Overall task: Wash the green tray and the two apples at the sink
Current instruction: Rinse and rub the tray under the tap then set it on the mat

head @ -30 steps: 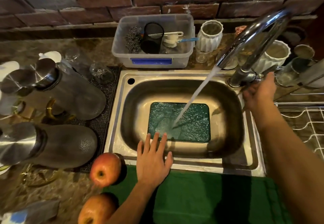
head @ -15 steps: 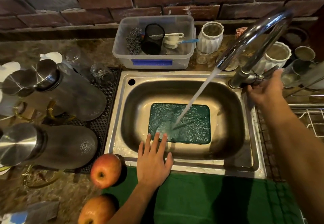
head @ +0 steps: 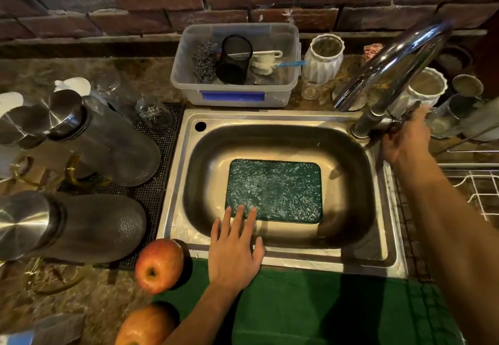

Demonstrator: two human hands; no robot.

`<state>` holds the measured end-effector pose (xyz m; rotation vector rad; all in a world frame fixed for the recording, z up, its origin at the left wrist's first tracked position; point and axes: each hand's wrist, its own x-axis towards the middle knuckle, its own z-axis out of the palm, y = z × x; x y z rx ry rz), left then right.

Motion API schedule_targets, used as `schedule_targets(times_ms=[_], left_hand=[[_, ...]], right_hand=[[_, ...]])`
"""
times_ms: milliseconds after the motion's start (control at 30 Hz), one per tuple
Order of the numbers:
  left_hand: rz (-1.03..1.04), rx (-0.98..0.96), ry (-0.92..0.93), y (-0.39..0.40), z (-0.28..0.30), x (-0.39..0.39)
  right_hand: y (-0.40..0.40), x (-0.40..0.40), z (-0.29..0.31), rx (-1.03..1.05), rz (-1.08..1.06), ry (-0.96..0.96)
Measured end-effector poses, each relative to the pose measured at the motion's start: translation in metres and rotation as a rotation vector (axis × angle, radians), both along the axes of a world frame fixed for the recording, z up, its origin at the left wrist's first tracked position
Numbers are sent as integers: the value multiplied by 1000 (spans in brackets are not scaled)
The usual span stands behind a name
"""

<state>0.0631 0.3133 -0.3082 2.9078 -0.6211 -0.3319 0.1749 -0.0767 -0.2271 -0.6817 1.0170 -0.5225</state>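
Green tray (head: 278,190) flat in steel sink (head: 388,253) — left hand (head: 233,250) spread, right hand (head: 405,139) gripping tap handle (head: 391,122).

My left hand (head: 234,250) lies flat, palm down, fingers (head: 239,216) straight and spread, pointing away from me, the bare forearm rising from the lower frame edge. My right arm stretches forward along the right side, and my right hand (head: 405,135) is held out at its end with its fingers loosely curled.
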Motion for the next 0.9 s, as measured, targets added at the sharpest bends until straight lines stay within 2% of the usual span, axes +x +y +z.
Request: schedule_targets(times_ms=[133, 233, 300, 433, 567, 700, 900], left_hand=[[-7, -7, -3, 0, 1, 0], [45, -46, 44, -5, 6, 9], [204, -178, 139, -12, 6, 27], [664, -524, 417, -17, -4, 90], [764, -465, 492, -9, -24, 134], [831, -457, 542, -7, -48, 157], [885, -513, 588, -10, -72, 161]], right_hand=[[12, -9, -7, -62, 141, 12], [43, -20, -29, -277, 226, 290], [66, -27, -50, -315, 302, 426], [94, -39, -83, -131, 486, 630], [103, -48, -98, -97, 681, 758], [109, -51, -115, -6, 641, 787], [110, -55, -132, -119, 687, 707]])
